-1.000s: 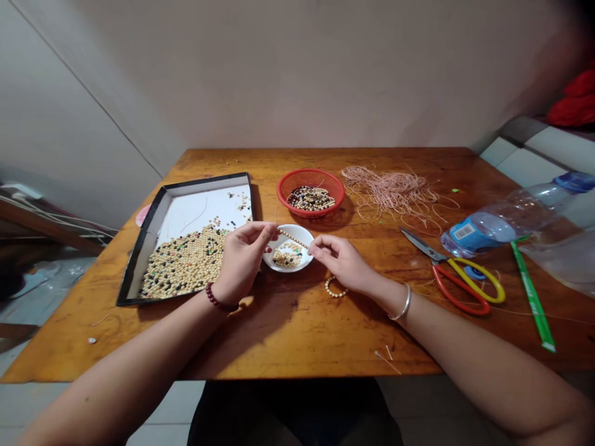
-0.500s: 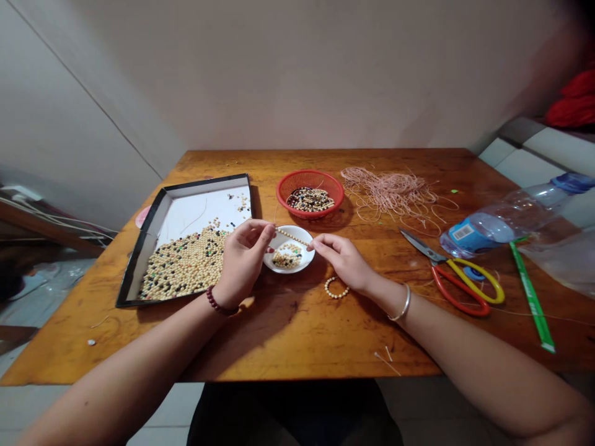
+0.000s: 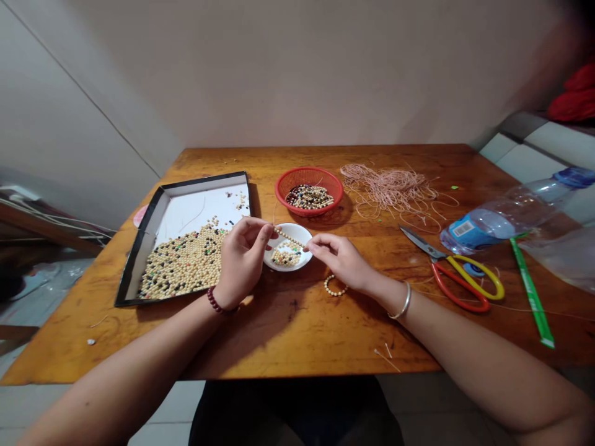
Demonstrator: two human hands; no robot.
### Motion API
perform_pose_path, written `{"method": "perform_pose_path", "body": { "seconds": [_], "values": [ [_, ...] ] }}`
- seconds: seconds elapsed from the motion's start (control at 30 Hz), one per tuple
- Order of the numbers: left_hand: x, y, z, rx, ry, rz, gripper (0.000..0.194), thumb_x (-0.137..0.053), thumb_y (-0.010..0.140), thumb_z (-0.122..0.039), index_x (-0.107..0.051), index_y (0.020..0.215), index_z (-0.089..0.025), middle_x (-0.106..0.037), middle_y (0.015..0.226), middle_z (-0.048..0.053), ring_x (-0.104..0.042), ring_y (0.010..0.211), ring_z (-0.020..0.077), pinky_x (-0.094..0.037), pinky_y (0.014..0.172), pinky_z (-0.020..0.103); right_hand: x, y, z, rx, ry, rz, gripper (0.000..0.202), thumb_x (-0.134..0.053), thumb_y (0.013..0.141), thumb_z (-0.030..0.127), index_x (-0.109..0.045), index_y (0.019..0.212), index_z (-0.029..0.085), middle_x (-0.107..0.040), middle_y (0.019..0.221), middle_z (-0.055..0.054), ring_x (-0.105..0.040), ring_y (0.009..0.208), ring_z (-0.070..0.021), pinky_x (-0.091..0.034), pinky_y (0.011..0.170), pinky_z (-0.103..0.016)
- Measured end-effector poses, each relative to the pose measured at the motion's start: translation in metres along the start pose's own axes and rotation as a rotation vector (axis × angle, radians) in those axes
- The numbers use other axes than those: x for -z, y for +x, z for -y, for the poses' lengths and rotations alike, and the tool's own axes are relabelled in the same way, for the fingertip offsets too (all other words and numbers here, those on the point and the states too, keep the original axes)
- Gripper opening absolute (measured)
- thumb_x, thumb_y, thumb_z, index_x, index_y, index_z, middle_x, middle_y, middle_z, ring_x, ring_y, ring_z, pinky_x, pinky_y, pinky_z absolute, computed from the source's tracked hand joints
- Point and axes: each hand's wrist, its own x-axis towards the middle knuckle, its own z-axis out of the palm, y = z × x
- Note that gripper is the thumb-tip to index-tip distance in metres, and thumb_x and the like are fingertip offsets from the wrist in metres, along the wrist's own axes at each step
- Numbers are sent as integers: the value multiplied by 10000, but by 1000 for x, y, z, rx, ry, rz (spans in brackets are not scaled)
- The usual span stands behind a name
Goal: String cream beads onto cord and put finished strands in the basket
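Observation:
A strand of cream beads (image 3: 289, 236) stretches between my two hands, sloping down to the right over a white bowl (image 3: 304, 261). My left hand (image 3: 246, 257) pinches its upper left end between thumb and fingertips. At the lower right end, the closed fingertips of my right hand (image 3: 341, 261) grip the strand; the exact hold is partly hidden. Loose beads (image 3: 284, 257), mostly cream with a few dark and green ones, lie in the bowl. Just below my right hand, a cream bead bracelet (image 3: 332, 290) rests on the wooden table (image 3: 288, 347).
Left of the bowl is a black-edged tray (image 3: 125, 272) full of mixed beads. A red basket (image 3: 309, 173) with strung beads stands behind, beside tangled pink cord (image 3: 390, 186). Scissors (image 3: 460, 297), a plastic bottle (image 3: 488, 229) and a green strip (image 3: 532, 294) lie to the right.
My right hand has shifted very slightly left, and the strand slopes a little more steeply. Both hands keep their pinch; the whole view has moved a touch.

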Motion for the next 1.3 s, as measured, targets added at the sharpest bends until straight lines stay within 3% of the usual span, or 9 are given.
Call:
{"method": "perform_pose_path", "body": {
  "seconds": [0.13,0.33,0.67,0.87,1.07,1.3],
  "values": [
    [0,-1,1,-27,11,-7,226,-612,852,-377,-562,841,-157,-667,772,55,-660,716,138,-536,565,203,0,-1,0,4,-41,-21,255,-578,829,405,-612,799,155,-454,611,29,-368,565,-102,-279,532,-244],
    [-2,-1,1,-79,39,-49,215,-619,844,-368,-604,840,-153,-647,833,56,-648,779,145,-566,583,215,1,0,0,30,-39,-37,248,-568,837,397,-610,810,154,-471,631,24,-377,573,-101,-287,540,-247],
    [-2,-5,-3,-103,49,-45,179,-605,861,-336,-588,835,-160,-646,772,40,-626,668,111,-531,530,193,0,0,0,30,-6,-17,256,-518,870,402,-578,814,159,-424,641,27,-361,589,-106,-298,549,-246],
    [-1,-5,-3,-73,8,-20,210,-572,884,-367,-497,843,-176,-673,803,64,-665,741,142,-517,529,200,0,-1,1,24,0,-6,269,-513,868,407,-593,795,161,-523,702,-4,-437,646,-123,-342,585,-250],
    [-4,-8,-1,-92,-36,12,209,-524,910,-379,-432,889,-192,-689,813,66,-683,753,155,-522,535,215,-1,-2,1,14,-38,-22,270,-586,827,427,-634,832,161,-518,652,7,-409,579,-113,-321,549,-250],
    [-4,-4,-1,-110,-4,-31,186,-571,881,-356,-529,872,-175,-650,852,57,-647,798,138,-530,565,200,-1,-2,3,12,-43,-40,277,-575,825,428,-616,786,156,-499,632,8,-402,574,-112,-314,541,-251]
  ]
}}
